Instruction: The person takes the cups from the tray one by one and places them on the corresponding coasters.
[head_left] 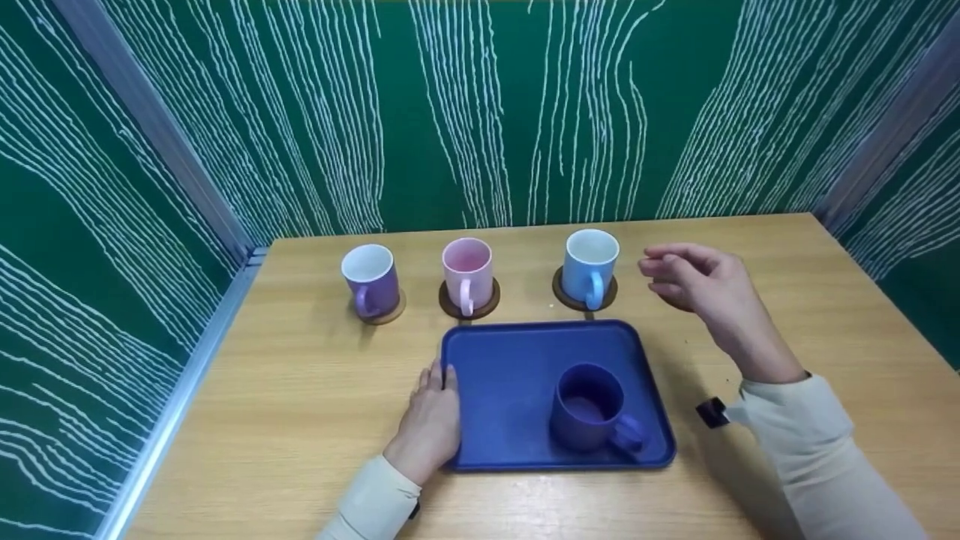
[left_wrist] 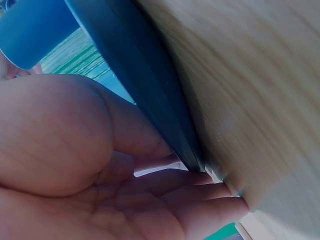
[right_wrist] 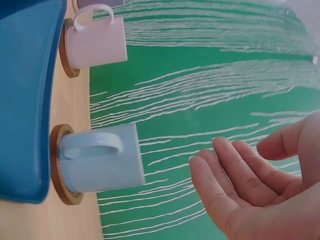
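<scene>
My left hand [head_left: 431, 424] holds the left rim of a blue rectangular tray [head_left: 502, 390]. In the left wrist view, the thumb [left_wrist: 142, 135] lies on one side of the tray rim, and the fingertips reach the tabletop on the other. A dark blue mug [head_left: 589, 409] stands upright on the tray's right part, its handle pointing right. My right hand [head_left: 716, 300] is raised beyond the tray, right of a light blue mug [head_left: 591, 262], with fingers loosely bent and nothing in them. Below it a brown coaster [head_left: 679, 304] partly shows. The light blue mug stands on its own coaster [right_wrist: 61, 165].
Left of the light blue mug, a pink mug [head_left: 467, 277] stands on a dark coaster [head_left: 480, 306]. Farther left, a purple mug [head_left: 373, 281] stands on a lighter coaster [head_left: 388, 318]. Green walls [head_left: 525, 112] with white lines border the wooden table [head_left: 300, 405].
</scene>
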